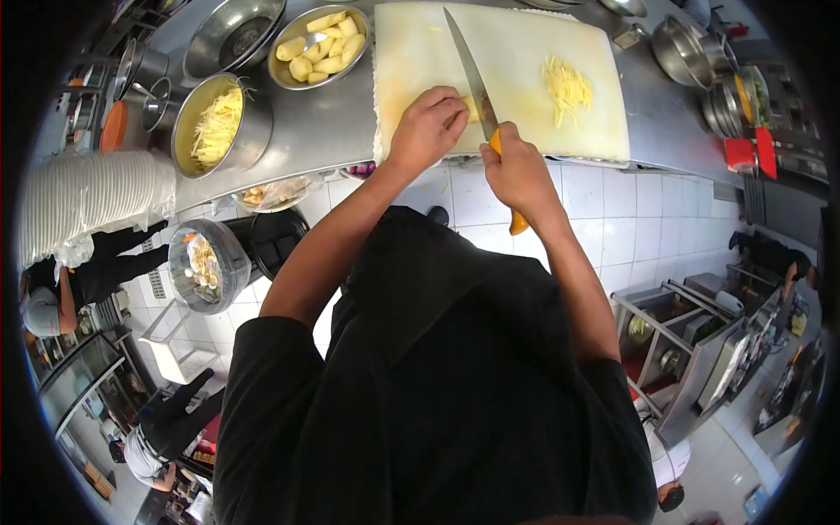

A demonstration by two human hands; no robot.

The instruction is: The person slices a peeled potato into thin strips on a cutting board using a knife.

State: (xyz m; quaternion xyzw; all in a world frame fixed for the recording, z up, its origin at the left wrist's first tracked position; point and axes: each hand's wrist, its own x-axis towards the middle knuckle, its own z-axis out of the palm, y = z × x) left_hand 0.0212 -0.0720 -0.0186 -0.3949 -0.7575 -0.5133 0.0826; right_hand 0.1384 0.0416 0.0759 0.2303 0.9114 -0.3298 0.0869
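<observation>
My right hand [516, 171] is wrapped round the orange handle of a long knife [470, 66], whose blade points away from me over the white cutting board [411, 44]. Just left of the blade, my left hand [429, 127] has its fingers curled on a pale yellow potato piece [471, 108], pressing it to the board near its front edge. A small pile of thin yellow strips [567, 86] lies on the board's right side. Peeled whole potatoes [329, 64] fill a metal bowl [274, 63], and more strips [219, 127] are in a metal pot [255, 131].
An empty colander [206, 39] and stacked plates [87, 201] stand left. Metal bowls [678, 52] and a red container [764, 153] are right. A lined bin [210, 262] is below the counter [306, 140]. Other people [153, 446] stand in the background.
</observation>
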